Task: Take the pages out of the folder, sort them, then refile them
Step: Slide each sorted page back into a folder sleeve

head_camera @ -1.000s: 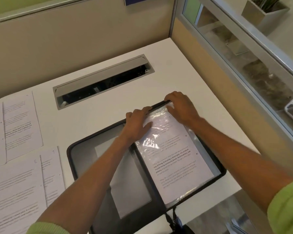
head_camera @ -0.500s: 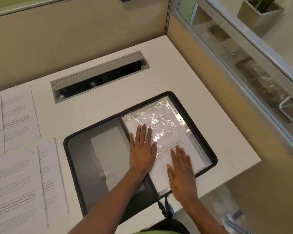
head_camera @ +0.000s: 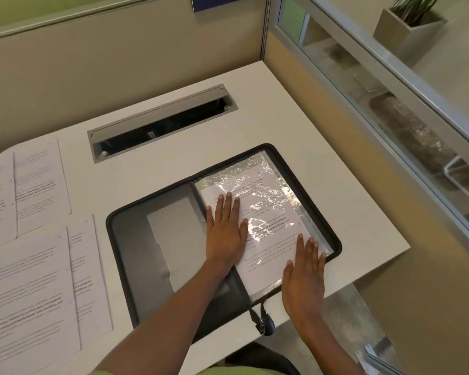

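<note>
A black zip folder [head_camera: 125, 255] lies open on the white desk. Its right half holds a shiny plastic sleeve [head_camera: 266, 196] with a printed page inside. My left hand [head_camera: 225, 231] lies flat on the sleeve near the folder's spine, fingers straight. My right hand [head_camera: 305, 274] lies flat on the sleeve's near right corner, fingers straight. The folder's left half shows a grey inner pocket [head_camera: 173, 239]. Several loose printed pages [head_camera: 38, 280] lie in overlapping rows on the desk to the left.
A grey cable tray [head_camera: 163, 123] with its lid open is set into the desk behind the folder. The zip pull [head_camera: 264, 324] hangs over the desk's front edge. A partition wall stands behind, and a glass panel runs along the right.
Both hands came down from the sleeve's far edge and now lie flat on it. Since half a second ago the right hand slid toward the near right corner.
</note>
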A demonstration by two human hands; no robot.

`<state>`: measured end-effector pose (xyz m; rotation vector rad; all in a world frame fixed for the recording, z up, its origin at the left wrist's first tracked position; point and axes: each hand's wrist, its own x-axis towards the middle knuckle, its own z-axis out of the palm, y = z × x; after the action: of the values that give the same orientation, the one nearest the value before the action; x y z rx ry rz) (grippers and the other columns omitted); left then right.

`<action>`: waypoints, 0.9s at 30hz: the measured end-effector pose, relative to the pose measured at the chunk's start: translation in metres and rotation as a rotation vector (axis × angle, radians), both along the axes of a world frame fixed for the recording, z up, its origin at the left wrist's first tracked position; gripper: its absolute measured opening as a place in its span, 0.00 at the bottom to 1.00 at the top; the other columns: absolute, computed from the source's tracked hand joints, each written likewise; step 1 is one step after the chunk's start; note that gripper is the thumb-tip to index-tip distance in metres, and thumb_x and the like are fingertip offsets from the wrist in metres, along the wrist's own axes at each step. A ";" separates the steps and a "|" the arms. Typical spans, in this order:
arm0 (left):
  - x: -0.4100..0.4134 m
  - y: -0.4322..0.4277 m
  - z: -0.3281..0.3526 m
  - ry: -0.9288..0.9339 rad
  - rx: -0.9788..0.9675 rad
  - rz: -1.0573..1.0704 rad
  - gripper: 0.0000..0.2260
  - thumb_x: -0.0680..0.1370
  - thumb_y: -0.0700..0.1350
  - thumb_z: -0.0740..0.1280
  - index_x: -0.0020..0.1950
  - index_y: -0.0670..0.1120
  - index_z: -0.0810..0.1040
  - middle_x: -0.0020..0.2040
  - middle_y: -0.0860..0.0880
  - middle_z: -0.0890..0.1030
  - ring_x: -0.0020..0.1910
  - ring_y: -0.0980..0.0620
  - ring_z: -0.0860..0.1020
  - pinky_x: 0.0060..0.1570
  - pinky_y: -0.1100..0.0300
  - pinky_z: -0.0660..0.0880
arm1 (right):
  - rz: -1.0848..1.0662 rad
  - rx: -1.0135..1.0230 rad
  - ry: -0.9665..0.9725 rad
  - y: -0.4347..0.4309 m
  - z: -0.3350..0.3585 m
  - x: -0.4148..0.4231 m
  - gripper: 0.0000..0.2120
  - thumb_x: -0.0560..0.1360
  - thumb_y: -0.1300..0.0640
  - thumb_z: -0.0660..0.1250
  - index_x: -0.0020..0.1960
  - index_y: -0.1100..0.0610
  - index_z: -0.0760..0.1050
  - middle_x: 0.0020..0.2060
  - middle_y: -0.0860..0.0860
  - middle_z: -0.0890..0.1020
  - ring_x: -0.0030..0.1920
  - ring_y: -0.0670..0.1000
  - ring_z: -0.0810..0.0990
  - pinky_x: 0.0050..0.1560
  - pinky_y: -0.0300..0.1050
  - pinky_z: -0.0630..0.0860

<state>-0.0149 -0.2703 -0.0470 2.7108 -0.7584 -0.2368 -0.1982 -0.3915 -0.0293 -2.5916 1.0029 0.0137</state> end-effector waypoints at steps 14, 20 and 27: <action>0.007 0.002 0.015 0.204 -0.318 0.099 0.30 0.86 0.62 0.49 0.85 0.51 0.54 0.86 0.52 0.53 0.85 0.52 0.47 0.83 0.48 0.38 | -0.008 0.272 -0.209 0.017 0.023 0.003 0.36 0.85 0.52 0.60 0.80 0.32 0.40 0.80 0.34 0.50 0.83 0.53 0.48 0.66 0.65 0.75; 0.030 0.016 0.085 0.603 -1.010 0.599 0.20 0.85 0.61 0.60 0.59 0.48 0.83 0.53 0.51 0.86 0.51 0.52 0.84 0.51 0.57 0.79 | 0.397 0.169 -0.531 0.045 0.034 0.000 0.33 0.78 0.68 0.70 0.80 0.59 0.62 0.80 0.46 0.63 0.80 0.49 0.60 0.73 0.60 0.69; 0.052 0.087 0.126 0.755 -1.081 0.859 0.25 0.85 0.64 0.57 0.53 0.47 0.85 0.48 0.49 0.88 0.47 0.48 0.86 0.49 0.56 0.79 | 0.751 0.052 -0.457 0.082 0.035 -0.003 0.37 0.75 0.66 0.74 0.80 0.58 0.63 0.82 0.45 0.56 0.81 0.49 0.57 0.73 0.52 0.71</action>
<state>0.0371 -0.1829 0.0786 1.4884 0.4297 -0.4256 -0.2015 -0.3096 0.0055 -2.5844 -0.1419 -0.3350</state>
